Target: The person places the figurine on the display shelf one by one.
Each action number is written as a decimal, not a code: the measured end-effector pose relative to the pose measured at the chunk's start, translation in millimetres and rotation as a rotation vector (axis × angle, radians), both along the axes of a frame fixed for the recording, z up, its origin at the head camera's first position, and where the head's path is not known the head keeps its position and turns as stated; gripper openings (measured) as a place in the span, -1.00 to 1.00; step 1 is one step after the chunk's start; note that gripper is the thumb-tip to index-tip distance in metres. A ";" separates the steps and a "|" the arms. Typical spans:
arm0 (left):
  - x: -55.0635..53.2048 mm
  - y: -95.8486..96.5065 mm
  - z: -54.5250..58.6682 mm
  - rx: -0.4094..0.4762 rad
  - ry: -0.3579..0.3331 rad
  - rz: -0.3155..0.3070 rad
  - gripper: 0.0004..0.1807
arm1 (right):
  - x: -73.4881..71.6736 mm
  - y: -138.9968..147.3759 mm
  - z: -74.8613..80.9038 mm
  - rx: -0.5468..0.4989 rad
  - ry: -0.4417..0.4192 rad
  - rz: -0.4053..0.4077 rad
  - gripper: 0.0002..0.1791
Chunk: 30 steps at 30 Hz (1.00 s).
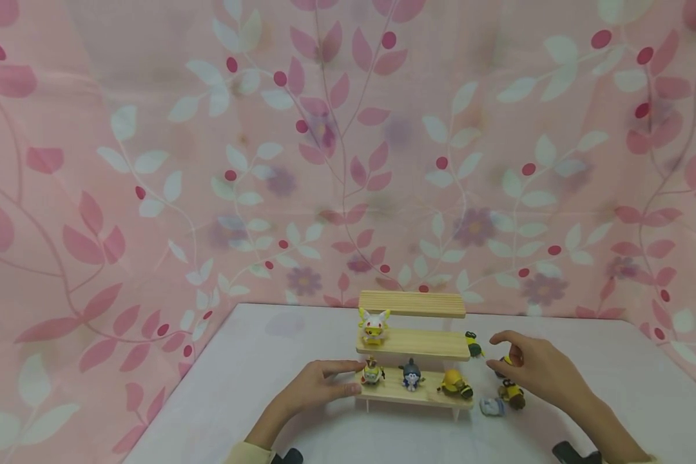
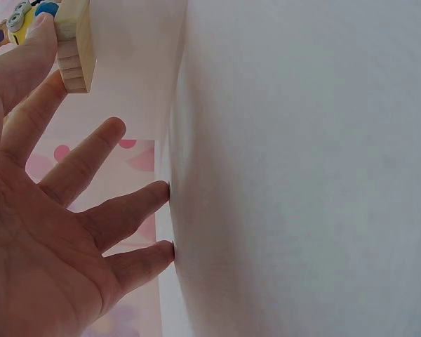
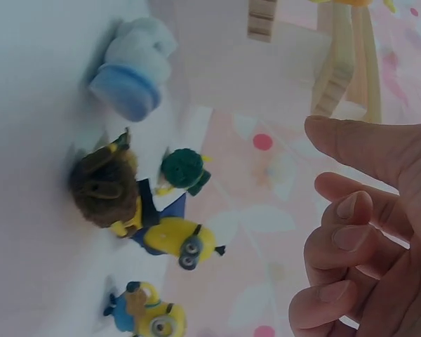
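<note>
Thumb and index finger of the left hand [image 1: 320, 385] pinch the left end of a wooden shelf [image 1: 423, 343] on the bench [image 1: 209, 412], other fingers spread; the right hand [image 1: 544, 366], thumb and index apart, hovers near loose toy figures [image 1: 512, 394] beside the shelf.

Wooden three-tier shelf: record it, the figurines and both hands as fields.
Item: pale wooden three-tier shelf on white table
Middle tier: white-hooded yellow figurine, left end
Bottom tier, left to right: yellow goggled figurine; grey-hooded figurine; yellow-and-black figurine
Right of shelf: blue-and-white figurine, brown-hooded yellow figurine, others
Left hand: thumb and forefinger hold the bottom tier's left end
Right hand: holds nothing visible, near the right-side figurines
</note>
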<state>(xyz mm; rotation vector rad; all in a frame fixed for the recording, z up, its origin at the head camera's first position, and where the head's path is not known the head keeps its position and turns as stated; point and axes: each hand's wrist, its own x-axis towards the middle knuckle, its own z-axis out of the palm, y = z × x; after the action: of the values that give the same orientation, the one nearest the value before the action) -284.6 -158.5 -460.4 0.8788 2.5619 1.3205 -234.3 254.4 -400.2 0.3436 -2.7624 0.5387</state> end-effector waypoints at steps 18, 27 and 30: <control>1.0 0.1 -0.3 -0.008 0.018 0.010 -0.54 | 0.6 24.3 -17.7 0.002 -0.297 -0.072 -0.55; 1.4 0.4 0.6 -0.013 -0.003 0.015 -0.53 | -3.9 29.2 -24.3 0.024 -0.313 -0.088 -0.56; 0.9 0.4 0.6 -0.013 -0.004 0.015 -0.53 | -4.5 30.6 -25.6 0.037 -0.309 -0.089 -0.55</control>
<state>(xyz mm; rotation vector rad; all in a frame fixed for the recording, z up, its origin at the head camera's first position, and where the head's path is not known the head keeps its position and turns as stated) -283.7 -158.1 -459.8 0.8546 2.5759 1.3073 -238.8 285.0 -425.8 0.1541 -3.0694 0.5602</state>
